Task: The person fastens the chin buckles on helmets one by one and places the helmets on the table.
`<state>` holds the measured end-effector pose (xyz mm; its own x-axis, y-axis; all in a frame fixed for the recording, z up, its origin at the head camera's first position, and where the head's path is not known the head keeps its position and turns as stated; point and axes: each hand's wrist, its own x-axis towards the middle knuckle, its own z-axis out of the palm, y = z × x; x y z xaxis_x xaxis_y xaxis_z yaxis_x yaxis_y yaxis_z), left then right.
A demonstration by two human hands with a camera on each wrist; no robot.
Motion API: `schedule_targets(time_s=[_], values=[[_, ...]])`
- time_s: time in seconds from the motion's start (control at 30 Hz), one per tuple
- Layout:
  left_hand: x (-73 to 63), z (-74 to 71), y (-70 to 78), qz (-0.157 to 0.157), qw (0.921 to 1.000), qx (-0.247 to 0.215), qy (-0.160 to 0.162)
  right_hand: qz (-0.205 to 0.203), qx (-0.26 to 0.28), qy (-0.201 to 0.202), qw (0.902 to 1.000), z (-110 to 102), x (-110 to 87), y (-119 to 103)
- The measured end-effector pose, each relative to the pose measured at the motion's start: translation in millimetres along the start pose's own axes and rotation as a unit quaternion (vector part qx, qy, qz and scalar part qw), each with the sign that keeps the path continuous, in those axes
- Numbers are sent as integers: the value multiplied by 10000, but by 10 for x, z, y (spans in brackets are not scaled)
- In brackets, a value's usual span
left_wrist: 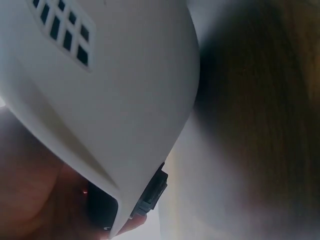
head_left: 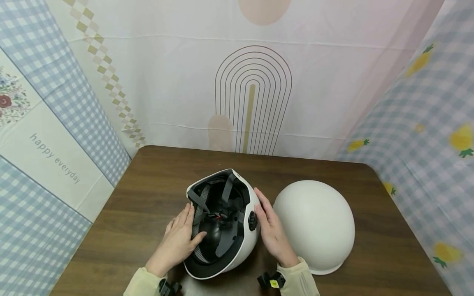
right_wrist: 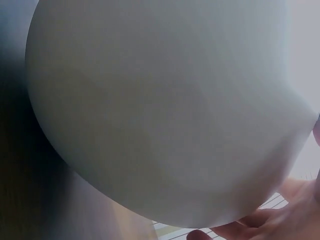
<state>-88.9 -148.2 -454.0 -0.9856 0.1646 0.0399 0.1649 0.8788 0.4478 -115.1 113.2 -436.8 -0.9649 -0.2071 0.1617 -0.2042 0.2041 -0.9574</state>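
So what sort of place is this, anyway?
Probably a small indoor corner, perhaps set up for filming: a brown wood-grain table stands before a pale patterned cloth backdrop, with blue-checked cloth at either side.

Pale creamy-yellow fabric, plain and lightly creased, makes up the left sleeve (head_left: pixel 142 283) and the right sleeve (head_left: pixel 300 280), each ending at the wrist, with the left hand (head_left: pixel 178 238) and the right hand (head_left: pixel 273 232) bare beyond the cuffs. A small, blocky black left wrist camera (head_left: pixel 168 288) sits by one cuff, partly cut off by the head view's lower edge. Its counterpart, the right wrist camera (head_left: pixel 265 281), is likewise black and angular, with a bright yellow-green label (head_left: pixel 274 283) bearing a mark too small to read.
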Motion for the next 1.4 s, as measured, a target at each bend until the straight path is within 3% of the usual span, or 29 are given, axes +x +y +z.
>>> schedule_targets(time_s=[0.23,0.47,0.6,0.8,1.07,1.4], values=[[13,72,46,9,9998,179,-55,-72,63,77,9999,-2,17,-25],[26,100,38,253,9941,789,702,-17,-85,-17,10000,3,1,-237],[39,108,32,315,9911,969,854,34,-19,-58,10000,11,-5,-362],[56,121,10,316,9907,1036,828,-78,83,-26,9999,59,27,-112],[50,186,-104,678,9854,494,1479,-38,128,37,9999,69,20,-10],[38,67,-81,943,9840,668,1358,-34,180,77,9998,88,27,-9]])
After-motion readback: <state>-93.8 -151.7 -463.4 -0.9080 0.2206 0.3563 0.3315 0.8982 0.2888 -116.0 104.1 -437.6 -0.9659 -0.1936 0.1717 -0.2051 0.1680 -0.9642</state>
